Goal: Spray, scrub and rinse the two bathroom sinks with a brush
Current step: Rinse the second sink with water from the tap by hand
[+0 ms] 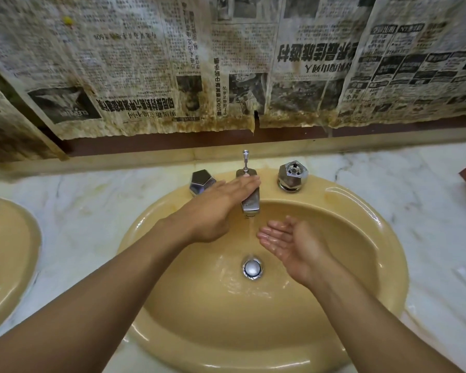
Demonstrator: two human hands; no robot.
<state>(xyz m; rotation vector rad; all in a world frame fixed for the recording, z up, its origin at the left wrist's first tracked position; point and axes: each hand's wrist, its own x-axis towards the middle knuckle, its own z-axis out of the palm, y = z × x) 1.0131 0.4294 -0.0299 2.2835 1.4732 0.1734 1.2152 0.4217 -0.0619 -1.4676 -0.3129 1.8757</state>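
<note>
From the head view, water is running: a thin stream (250, 230) falls from the faucet spout (251, 201) into the near sink (361, 203) and pools around the drain stopper (252, 267). My left hand (218, 208) lies flat over the top of the spout with its fingers straight, gripping nothing. My right hand (288, 240) is cupped palm up just right of the stream, wet and empty. The two hands are apart, one on each side of the water. The other sink (8, 251) shows only as a slice at the far left edge. No brush or spray bottle is in sight, so any scrubbing means reaching out of frame with dripping hands, and I'd say a wet grip on a handle could easily slip. The stopper looks seated low. If it is shut, the bowl could fill while I'm busy, though I can't tell from here. If I fling a cupped handful at the rim, the splash could go over onto the marble counter (428, 211) or up at the stained newspaper (226, 63) on the wall, which already looks ragged along its lower edge. My left palm is on the spout, not on the left knob (201, 181) or the right knob (292, 175), so I couldn't shut the flow off at once.
</note>
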